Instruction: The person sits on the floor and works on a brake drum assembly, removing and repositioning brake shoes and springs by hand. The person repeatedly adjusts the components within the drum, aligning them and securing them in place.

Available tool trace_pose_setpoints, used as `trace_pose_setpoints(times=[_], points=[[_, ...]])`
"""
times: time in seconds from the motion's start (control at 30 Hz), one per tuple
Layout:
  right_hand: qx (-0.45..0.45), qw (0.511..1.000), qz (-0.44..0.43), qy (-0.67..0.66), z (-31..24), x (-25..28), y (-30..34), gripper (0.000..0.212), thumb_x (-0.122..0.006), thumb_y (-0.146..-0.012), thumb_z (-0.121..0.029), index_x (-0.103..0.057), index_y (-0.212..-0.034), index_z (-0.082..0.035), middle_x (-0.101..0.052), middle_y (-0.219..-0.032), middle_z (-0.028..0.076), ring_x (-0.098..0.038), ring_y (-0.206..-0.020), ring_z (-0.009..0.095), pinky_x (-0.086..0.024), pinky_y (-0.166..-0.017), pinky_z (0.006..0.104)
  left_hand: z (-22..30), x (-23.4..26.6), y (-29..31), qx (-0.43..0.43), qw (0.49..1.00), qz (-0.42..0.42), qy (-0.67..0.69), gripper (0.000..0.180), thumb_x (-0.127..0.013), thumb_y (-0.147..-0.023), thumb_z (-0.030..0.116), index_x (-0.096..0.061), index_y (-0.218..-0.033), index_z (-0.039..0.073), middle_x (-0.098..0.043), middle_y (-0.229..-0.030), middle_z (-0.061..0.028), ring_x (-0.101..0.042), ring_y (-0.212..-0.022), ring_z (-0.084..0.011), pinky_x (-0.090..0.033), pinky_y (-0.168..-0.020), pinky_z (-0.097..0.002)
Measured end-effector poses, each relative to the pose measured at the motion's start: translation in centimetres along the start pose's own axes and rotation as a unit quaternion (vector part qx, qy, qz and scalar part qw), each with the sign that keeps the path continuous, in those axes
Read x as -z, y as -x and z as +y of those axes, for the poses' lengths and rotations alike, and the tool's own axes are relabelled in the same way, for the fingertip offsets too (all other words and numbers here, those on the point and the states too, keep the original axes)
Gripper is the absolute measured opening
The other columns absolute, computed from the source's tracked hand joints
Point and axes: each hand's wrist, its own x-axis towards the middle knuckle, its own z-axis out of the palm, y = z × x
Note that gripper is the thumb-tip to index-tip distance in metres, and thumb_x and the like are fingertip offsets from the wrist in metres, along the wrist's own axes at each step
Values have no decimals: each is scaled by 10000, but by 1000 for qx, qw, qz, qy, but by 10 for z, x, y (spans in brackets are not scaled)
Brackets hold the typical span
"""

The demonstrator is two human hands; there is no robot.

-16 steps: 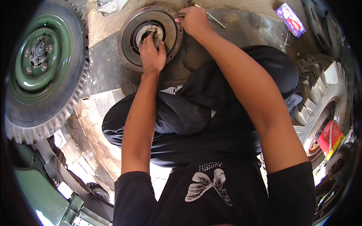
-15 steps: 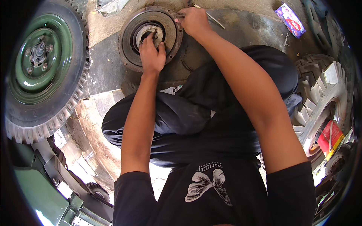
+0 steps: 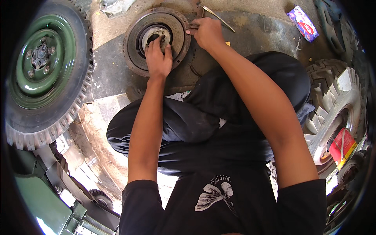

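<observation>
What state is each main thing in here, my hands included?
Disc, lying flat, stained
Left hand, resting at disc's centre
Right hand, curled at disc's rim, grip unclear
Stick, lying loose
Packet, lying down, sealed or opened unclear
Green wheel, tyre fitted
Right wheel, also tyred

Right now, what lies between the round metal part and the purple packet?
In the head view, the right hand, a thin pale stick and dark ground lie between metal part and packet.

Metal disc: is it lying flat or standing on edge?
Lying flat: the metal disc shows its round face nearly whole from above, with the left hand over its center and the right hand by its rim.
</observation>
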Motion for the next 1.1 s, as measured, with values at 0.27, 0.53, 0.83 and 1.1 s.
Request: trace_pose_setpoints(times=[0.27,0.53,0.83,1.1], points=[[-48,999,9,1,-10,3,-17,399,-899,-785,-341,-821,-1059,-62,-767,-926,217,-746,-908,402,-581,-859,476,3,0,0,-7,1000,-2,-7,409,-648,-956,212,-638,-1327,39,-643,-1268,-230,-564,-1232,-463,-375,-1128,-553],[-60,998,17,0,-12,2,-27,338,-892,-796,-268,-822,-1050,-56,-761,-912,229,-744,-896,406,-583,-836,469,9,1,-2,9,1000,-11,-4,398,-653,-959,204,-641,-1321,40,-650,-1262,-225,-566,-1240,-453,-366,-1146,-544],[55,997,47,16,-4,-10,-26,254,-861,-820,-227,-818,-990,-44,-749,-915,237,-723,-908,421,-572,-853,489,5,0,-2,5,1000,-6,-2,413,-653,-960,211,-632,-1331,31,-649,-1266,-223,-580,-1229,-446,-350,-1170,-539],[22,999,-16,40,-6,2,-7,267,-858,-822,-219,-824,-1030,-55,-755,-885,217,-728,-914,405,-572,-853,487,4,2,-1,0,1000,-5,-3,432,-647,-973,229,-626,-1339,0,-654,-1280,-249,-586,-1233,-455,-407,-1114,-521]])
